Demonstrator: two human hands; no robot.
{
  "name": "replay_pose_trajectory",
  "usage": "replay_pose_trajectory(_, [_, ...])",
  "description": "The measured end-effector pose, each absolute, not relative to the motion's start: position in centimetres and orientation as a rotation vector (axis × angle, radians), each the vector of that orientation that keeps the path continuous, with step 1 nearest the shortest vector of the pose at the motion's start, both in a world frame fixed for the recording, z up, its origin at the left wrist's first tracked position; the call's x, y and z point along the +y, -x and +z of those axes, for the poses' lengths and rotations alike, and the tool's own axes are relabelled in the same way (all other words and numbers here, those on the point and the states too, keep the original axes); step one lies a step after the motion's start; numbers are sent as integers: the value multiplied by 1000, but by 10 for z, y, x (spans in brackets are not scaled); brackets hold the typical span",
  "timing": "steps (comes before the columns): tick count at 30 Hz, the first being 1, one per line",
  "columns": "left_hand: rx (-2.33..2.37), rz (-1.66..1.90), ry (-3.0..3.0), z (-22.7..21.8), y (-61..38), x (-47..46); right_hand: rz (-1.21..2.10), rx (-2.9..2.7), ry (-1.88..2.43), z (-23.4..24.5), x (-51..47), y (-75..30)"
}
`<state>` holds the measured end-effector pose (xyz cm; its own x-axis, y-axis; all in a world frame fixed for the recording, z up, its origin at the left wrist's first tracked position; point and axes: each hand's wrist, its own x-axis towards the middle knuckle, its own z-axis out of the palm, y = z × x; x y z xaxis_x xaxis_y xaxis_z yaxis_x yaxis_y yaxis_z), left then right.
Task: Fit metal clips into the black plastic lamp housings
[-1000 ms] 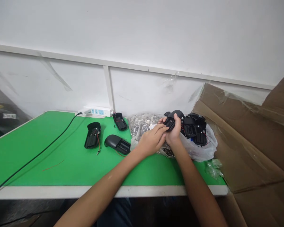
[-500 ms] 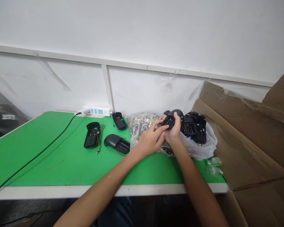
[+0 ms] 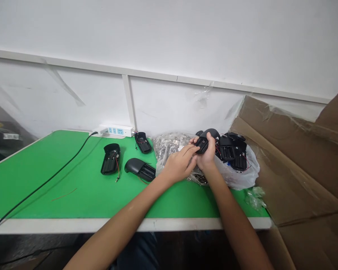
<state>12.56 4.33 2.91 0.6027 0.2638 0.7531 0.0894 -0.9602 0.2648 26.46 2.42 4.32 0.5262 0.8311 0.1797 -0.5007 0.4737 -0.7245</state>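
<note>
Above the plastic bags, my right hand (image 3: 207, 155) is wrapped round a black plastic battery housing (image 3: 202, 144), its thumb along the right edge. The slotted battery compartment faces me and the rounded end points up and away. My left hand (image 3: 178, 165) reaches in from the left. Its stretched fingertips rest on the housing's lower left edge, with the thumb apart below them. Whether a small part lies under those fingertips is hidden. Just left of this hand lies a similar black housing (image 3: 139, 169), partly behind my forearm.
A clear bag of small shiny metal parts (image 3: 169, 144) lies behind my hands. Right of them, a white bag (image 3: 246, 176) holds several wired black housings (image 3: 227, 148). Two more housings (image 3: 110, 159) lie leftward. A power strip (image 3: 118, 130), black cable (image 3: 49, 180) and cardboard (image 3: 293, 168) surround them.
The left fingers have shifted slightly and lie closer together against the housing. My right hand still holds it in nearly the same place. The camera view has moved a little.
</note>
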Motion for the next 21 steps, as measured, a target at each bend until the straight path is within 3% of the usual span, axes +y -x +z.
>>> replay_pose_trajectory(13, [115,1294,-2993,35,-118,67,796,-694,755,44,23,-261])
replay_pose_trajectory(21, [204,1137,-2394,39,-125,63,802,-676,735,45,22,-261])
